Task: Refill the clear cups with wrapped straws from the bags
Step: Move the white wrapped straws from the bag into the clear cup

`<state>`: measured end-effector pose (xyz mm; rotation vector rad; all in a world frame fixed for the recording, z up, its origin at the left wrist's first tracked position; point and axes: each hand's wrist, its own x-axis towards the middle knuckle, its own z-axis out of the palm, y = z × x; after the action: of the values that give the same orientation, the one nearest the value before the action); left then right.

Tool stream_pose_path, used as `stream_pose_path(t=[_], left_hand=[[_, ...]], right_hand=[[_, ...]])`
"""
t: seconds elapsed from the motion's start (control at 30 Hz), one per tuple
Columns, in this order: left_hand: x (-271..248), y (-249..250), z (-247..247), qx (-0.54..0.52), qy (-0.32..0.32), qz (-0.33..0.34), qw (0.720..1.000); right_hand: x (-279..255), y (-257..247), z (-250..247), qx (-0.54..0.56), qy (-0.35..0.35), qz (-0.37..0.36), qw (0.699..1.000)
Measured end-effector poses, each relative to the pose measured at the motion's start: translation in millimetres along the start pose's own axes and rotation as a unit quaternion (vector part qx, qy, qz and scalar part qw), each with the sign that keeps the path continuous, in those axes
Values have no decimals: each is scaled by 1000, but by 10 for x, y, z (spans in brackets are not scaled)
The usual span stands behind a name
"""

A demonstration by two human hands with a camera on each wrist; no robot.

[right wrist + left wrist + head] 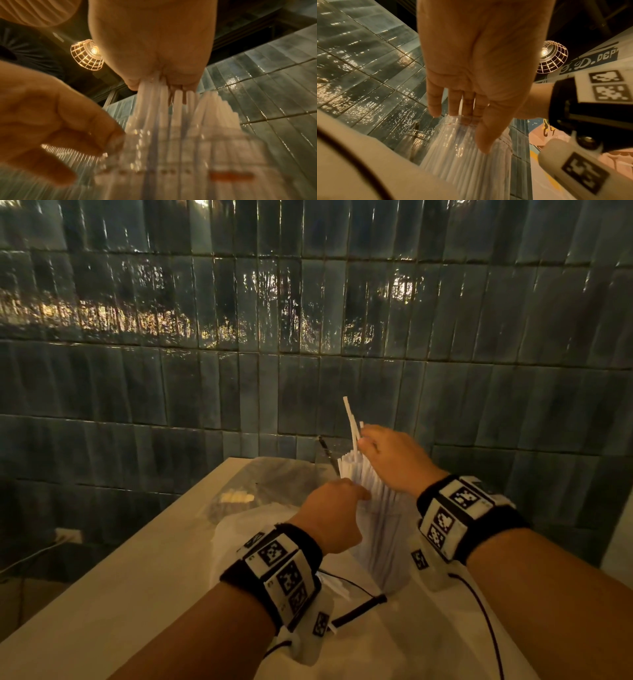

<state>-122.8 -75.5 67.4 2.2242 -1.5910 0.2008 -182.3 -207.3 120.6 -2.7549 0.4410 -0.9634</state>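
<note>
A clear cup (385, 532) packed with white wrapped straws (364, 479) stands on a plastic bag on the table. My left hand (354, 496) holds the cup near its rim; in the left wrist view the thumb lies on the cup wall (462, 162) and the fingers (468, 106) reach behind the rim. Above the cup, my right hand (364, 441) pinches a few wrapped straws (350, 416) that stick up past the others. In the right wrist view those straws (154, 97) run from my fingertips (133, 85) down into the cup (180, 155).
A white plastic bag (394, 645) spreads under the cup. A clear bag (274, 484) with pale straw ends lies behind it. A dark stick (327, 455) rises by the dark tiled wall (308, 337). The cream table (120, 577) ends at left above a socket (68, 535).
</note>
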Motion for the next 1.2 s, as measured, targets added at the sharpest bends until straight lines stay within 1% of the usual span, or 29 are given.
stream_pose_path(t=[0.13,0.23,0.33,0.37,0.5,0.67,0.73,0.9,1.0,1.13,1.2], left_hand=[[18,22,19,6,7,0,1000],[14,17,20,6,8,-4,1000],[1,9,22,4,16,-5,1000],[-2,8,26,5,18,-3,1000],[-13,-4,30,-3,24,0,1000],[-9,19,22,-11,27,14,999],[-3,31,19,-7,26,13,1000],[-20,40,5,-9,22,5,1000],[-31,40,4,-10,15,1,1000],[-26,17,2,-23,12,-8,1000],[-26,12,3,-24,12,-9,1000]], right_hand=[[-57,20,-89,9,-26,-7,1000],[-82,35,-82,32,-23,-10,999],[-134,23,23,106,-30,21,994],[-154,19,69,107,-34,29,993],[-170,7,177,49,-50,31,997],[-114,62,172,78,-95,98,988],[-81,57,186,71,-81,101,989],[-2,28,313,62,20,107,992],[31,96,293,104,21,117,987],[25,173,218,199,17,136,970],[25,175,223,208,29,138,968]])
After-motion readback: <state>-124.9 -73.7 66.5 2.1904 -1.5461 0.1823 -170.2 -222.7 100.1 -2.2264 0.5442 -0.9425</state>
